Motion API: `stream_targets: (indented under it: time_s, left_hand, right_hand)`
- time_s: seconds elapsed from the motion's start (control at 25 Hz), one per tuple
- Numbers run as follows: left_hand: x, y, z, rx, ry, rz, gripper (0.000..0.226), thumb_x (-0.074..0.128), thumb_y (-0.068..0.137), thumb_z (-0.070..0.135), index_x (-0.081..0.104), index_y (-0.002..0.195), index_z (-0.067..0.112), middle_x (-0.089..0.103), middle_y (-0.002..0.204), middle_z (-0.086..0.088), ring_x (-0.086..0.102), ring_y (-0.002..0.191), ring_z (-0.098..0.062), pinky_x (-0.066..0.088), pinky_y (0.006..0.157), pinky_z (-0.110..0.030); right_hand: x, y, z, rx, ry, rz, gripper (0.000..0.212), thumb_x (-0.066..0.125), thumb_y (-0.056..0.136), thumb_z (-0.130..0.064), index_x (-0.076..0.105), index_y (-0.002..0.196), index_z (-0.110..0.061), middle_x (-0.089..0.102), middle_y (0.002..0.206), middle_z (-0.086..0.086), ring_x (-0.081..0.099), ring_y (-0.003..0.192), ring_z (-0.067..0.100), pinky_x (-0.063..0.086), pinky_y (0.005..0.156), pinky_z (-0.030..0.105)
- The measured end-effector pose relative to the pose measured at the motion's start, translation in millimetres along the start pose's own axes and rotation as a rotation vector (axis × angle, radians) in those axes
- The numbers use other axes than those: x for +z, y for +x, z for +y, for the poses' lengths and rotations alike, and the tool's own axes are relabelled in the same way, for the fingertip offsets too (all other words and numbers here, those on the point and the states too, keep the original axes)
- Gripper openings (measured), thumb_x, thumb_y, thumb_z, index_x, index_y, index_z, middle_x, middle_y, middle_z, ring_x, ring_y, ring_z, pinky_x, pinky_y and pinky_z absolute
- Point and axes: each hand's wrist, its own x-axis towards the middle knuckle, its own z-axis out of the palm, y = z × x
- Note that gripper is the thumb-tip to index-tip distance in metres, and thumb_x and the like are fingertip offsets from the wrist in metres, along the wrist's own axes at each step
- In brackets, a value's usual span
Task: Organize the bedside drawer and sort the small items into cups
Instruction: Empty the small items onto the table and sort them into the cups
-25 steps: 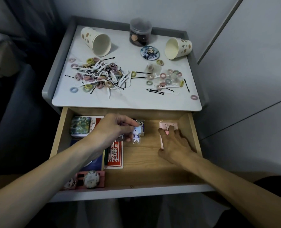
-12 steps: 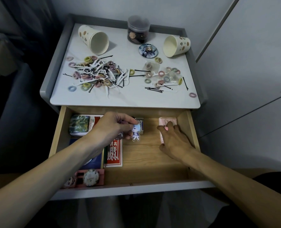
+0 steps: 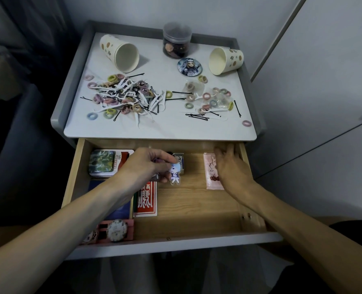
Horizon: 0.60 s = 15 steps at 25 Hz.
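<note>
The wooden drawer (image 3: pixel 197 209) is pulled out below the bedside table top (image 3: pixel 161 128). My left hand (image 3: pixel 146 166) pinches a small acrylic cartoon charm (image 3: pixel 174 173) over the drawer's middle, in front of a small box (image 3: pixel 181 164). My right hand (image 3: pixel 231 168) lies at the drawer's back right corner, fingers spread, covering the right side of a pink packet (image 3: pixel 211 172). Two paper cups lie on their sides on the top, one at the left (image 3: pixel 120 53) and one at the right (image 3: pixel 225 60). Piles of hair ties, floss picks and hairpins (image 3: pixel 125 96) spread between them.
A lidded clear jar (image 3: pixel 177 40) and a round badge (image 3: pixel 190 67) stand at the back of the top. In the drawer's left part lie a tin (image 3: pixel 103 163), a red card box (image 3: pixel 146 198), a blue item and a pink tray with badges (image 3: pixel 116 230). A wall stands at the right.
My right hand has slid from the pink packet's middle toward the drawer's back right corner. My left hand still holds the charm in about the same place.
</note>
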Motion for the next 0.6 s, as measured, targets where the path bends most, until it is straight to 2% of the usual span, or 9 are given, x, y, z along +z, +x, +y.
stream_targets:
  time_s: [0.08, 0.12, 0.16, 0.24, 0.32, 0.36, 0.44, 0.52, 0.6]
  left_hand:
    - [0.3, -0.6, -0.2, 0.0, 0.004, -0.002, 0.014, 0.06, 0.091, -0.005, 0.071, 0.097, 0.002, 0.067, 0.068, -0.013, 0.061, 0.053, -0.011, 0.052, 0.054, -0.018]
    - [-0.1, -1.0, -0.4, -0.002, 0.005, -0.001, 0.014, 0.06, 0.091, -0.004, 0.071, 0.097, 0.002, 0.067, 0.068, -0.012, 0.061, 0.053, -0.011, 0.052, 0.054, -0.018]
    - [-0.5, -0.7, -0.9, -0.007, 0.007, 0.0, 0.014, 0.06, 0.091, -0.004, 0.071, 0.097, 0.003, 0.067, 0.068, -0.012, 0.062, 0.053, -0.011, 0.052, 0.055, -0.018]
    - [-0.2, -0.6, -1.5, -0.016, 0.004, 0.002, 0.014, 0.06, 0.091, -0.004, 0.071, 0.097, 0.003, 0.067, 0.069, -0.012, 0.062, 0.053, -0.011, 0.052, 0.055, -0.018]
    - [-0.8, -1.1, -2.1, -0.015, 0.007, -0.001, 0.014, 0.061, 0.092, -0.004, 0.071, 0.097, 0.003, 0.067, 0.07, -0.013, 0.062, 0.054, -0.011, 0.052, 0.055, -0.018]
    - [-1.3, -1.1, -2.3, -0.014, 0.005, -0.001, 0.014, 0.061, 0.092, -0.004, 0.072, 0.097, 0.003, 0.067, 0.07, -0.013, 0.062, 0.054, -0.011, 0.052, 0.055, -0.018]
    - [-1.2, -0.9, -3.6, -0.015, -0.01, 0.004, 0.014, 0.06, 0.092, -0.004, 0.072, 0.097, 0.002, 0.067, 0.069, -0.011, 0.062, 0.054, -0.011, 0.052, 0.055, -0.018]
    - [0.1, 0.6, -4.5, -0.015, -0.03, 0.004, 0.017, 0.056, 0.094, -0.005, 0.072, 0.096, 0.001, 0.069, 0.072, -0.01, 0.064, 0.057, -0.012, 0.054, 0.057, -0.02]
    - [-1.0, 2.2, -5.8, -0.015, -0.045, 0.003, 0.022, 0.052, 0.096, -0.005, 0.073, 0.096, 0.002, 0.072, 0.078, -0.012, 0.066, 0.063, -0.015, 0.056, 0.061, -0.023]
  right_hand:
    - [-1.0, 3.5, 1.0, -0.029, -0.065, -0.006, 0.046, 0.076, 0.072, 0.0, 0.058, 0.113, -0.009, 0.053, 0.107, 0.021, 0.061, 0.072, 0.034, 0.039, 0.049, 0.032]
    - [2.1, 5.6, 1.9, -0.036, -0.112, 0.005, 0.043, 0.082, 0.065, 0.0, 0.064, 0.103, -0.007, 0.055, 0.098, 0.021, 0.059, 0.064, 0.033, 0.04, 0.046, 0.031]
    - [6.2, 7.4, 3.1, -0.045, -0.157, 0.028, 0.04, 0.085, 0.061, -0.001, 0.067, 0.097, -0.005, 0.056, 0.095, 0.022, 0.059, 0.063, 0.033, 0.045, 0.047, 0.032]
    - [11.4, 5.0, 3.0, -0.049, -0.222, 0.026, 0.034, 0.085, 0.064, -0.005, 0.07, 0.094, -0.002, 0.055, 0.101, 0.021, 0.059, 0.074, 0.032, 0.052, 0.055, 0.036]
    - [14.9, 0.4, 2.1, -0.075, -0.305, 0.036, 0.036, 0.08, 0.072, -0.01, 0.069, 0.105, -0.004, 0.053, 0.114, 0.018, 0.056, 0.092, 0.031, 0.052, 0.068, 0.037]
    - [15.9, -0.7, 2.6, -0.099, -0.362, 0.043, 0.039, 0.078, 0.075, -0.014, 0.068, 0.111, -0.005, 0.052, 0.118, 0.017, 0.053, 0.101, 0.032, 0.051, 0.081, 0.039]
    - [14.2, -2.2, 5.0, -0.123, -0.462, 0.041, 0.04, 0.076, 0.076, -0.021, 0.067, 0.112, -0.007, 0.054, 0.117, 0.017, 0.047, 0.109, 0.035, 0.036, 0.104, 0.048]
    - [15.3, 1.4, 8.0, -0.127, -0.494, 0.052, 0.04, 0.075, 0.075, -0.022, 0.067, 0.111, -0.008, 0.057, 0.113, 0.016, 0.049, 0.108, 0.036, 0.029, 0.109, 0.05]
    - [15.5, 4.5, 6.8, -0.119, -0.452, 0.045, 0.043, 0.076, 0.073, -0.019, 0.066, 0.114, -0.01, 0.058, 0.112, 0.015, 0.051, 0.104, 0.034, 0.035, 0.104, 0.046]
